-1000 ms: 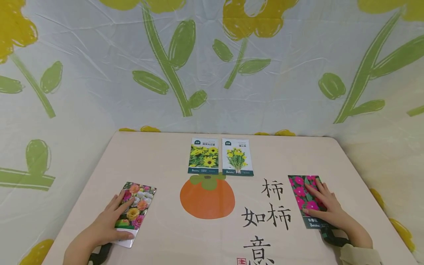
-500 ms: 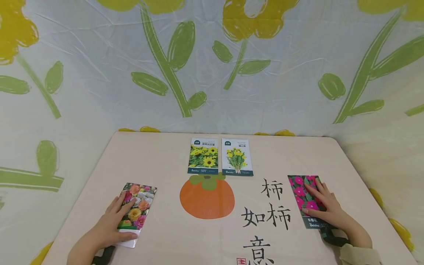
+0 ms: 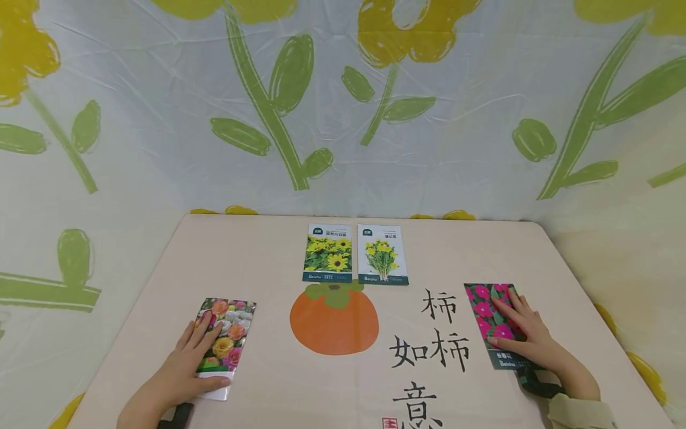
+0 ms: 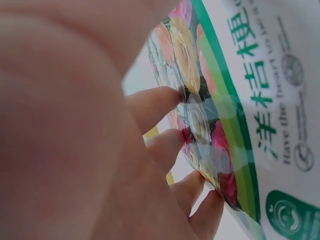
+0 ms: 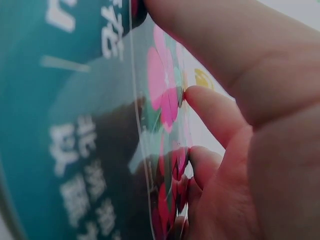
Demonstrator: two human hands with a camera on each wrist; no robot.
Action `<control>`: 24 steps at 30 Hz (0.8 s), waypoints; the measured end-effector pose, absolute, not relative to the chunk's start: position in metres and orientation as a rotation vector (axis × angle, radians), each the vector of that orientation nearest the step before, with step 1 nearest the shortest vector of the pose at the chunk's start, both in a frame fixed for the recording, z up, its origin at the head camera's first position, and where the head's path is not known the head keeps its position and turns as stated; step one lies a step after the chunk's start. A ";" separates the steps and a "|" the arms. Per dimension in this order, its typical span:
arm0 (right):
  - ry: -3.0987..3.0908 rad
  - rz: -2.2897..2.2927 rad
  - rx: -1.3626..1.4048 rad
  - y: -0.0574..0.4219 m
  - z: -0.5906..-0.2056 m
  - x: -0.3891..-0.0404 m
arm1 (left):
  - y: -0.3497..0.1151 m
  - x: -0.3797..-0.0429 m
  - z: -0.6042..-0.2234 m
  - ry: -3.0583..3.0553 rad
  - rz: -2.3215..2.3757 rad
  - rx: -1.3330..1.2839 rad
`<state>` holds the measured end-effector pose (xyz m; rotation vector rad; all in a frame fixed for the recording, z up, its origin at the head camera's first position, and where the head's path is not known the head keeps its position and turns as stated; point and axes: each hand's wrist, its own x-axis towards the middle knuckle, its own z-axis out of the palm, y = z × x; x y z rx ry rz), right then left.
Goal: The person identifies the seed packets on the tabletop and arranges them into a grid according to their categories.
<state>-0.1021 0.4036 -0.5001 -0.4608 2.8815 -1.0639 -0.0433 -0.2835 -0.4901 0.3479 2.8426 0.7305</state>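
My left hand point(image 3: 184, 368) rests with spread fingers on a seed packet point(image 3: 231, 341) printed with mixed orange, yellow, white and pink flowers, lying tilted on the left of the table. In the left wrist view, the fingertips touch the flower picture on that packet point(image 4: 240, 95). On the right side, my right hand point(image 3: 538, 342) lies over a dark green seed packet point(image 3: 483, 311) with bright pink flowers. Its fingers are spread too, and they touch the packet's face point(image 5: 65, 125) in the right wrist view. Both hands partly hide their packets.
Two more seed packets stand side by side towards the back: a sunflower packet point(image 3: 328, 253) and one with a bunch of yellow flowers point(image 3: 383, 255). The pale tablecloth point(image 3: 257, 250) bears a printed orange persimmon point(image 3: 333, 326) and black characters. A flower-patterned curtain point(image 3: 429, 149) hangs behind.
My left hand and the mixed-flower packet under it have slid slightly to the right. The right hand and the other packets keep their places, apart from a small shift of the view.
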 end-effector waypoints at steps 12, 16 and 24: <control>2.890 -1.061 -0.438 0.406 -0.505 -0.105 | -0.270 -0.043 -0.494 2.838 0.696 0.278; 2.892 -1.066 -0.448 0.406 -0.507 -0.105 | -0.268 -0.043 -0.496 2.832 0.698 0.268; 2.897 -1.068 -0.468 0.407 -0.509 -0.105 | -0.261 -0.042 -0.494 2.829 0.675 0.267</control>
